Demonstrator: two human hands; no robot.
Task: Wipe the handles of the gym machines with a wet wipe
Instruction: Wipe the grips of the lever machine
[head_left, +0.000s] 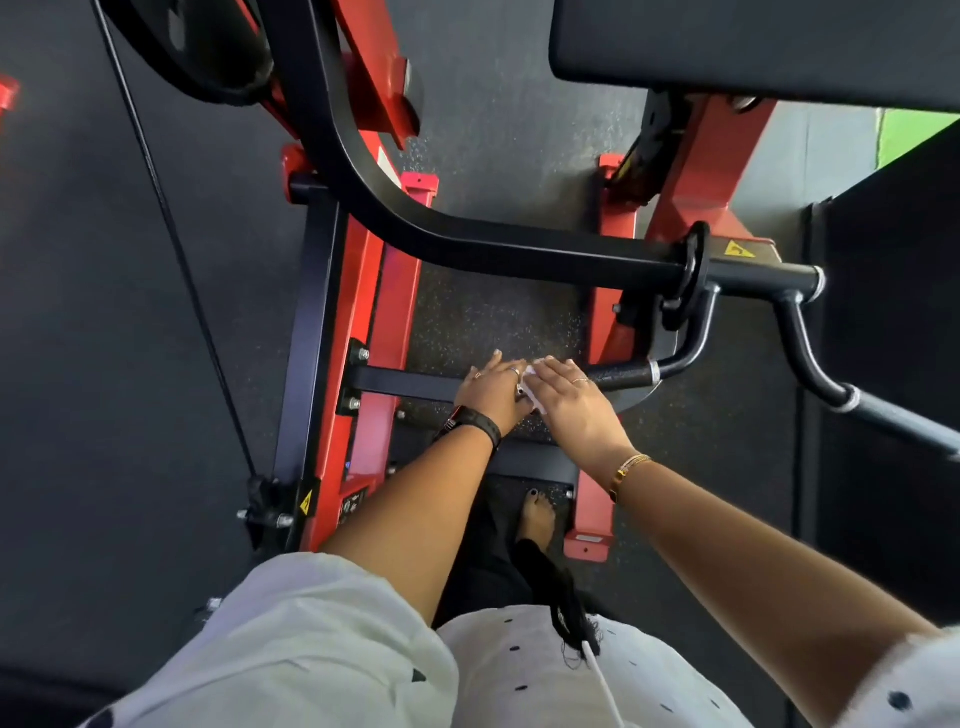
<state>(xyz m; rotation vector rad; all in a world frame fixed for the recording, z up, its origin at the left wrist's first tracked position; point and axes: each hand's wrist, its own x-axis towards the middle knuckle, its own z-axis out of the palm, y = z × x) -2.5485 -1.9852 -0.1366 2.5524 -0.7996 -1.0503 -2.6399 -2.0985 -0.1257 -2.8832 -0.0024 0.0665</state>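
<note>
Wiping seems under way: the wet wipe (531, 388) lies on the low handle (618, 374) under the right hand (574, 402), fingers flat and together, while the left hand (491, 392) grip is unclear; next, probably rub toward the bend.

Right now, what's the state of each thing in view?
wet wipe: bunched between both hands
left hand: touches the wipe, grip unclear
right hand: fingers straight, laid over the wipe
near handle: hands at one end, rest bare
far handle: untouched
</note>
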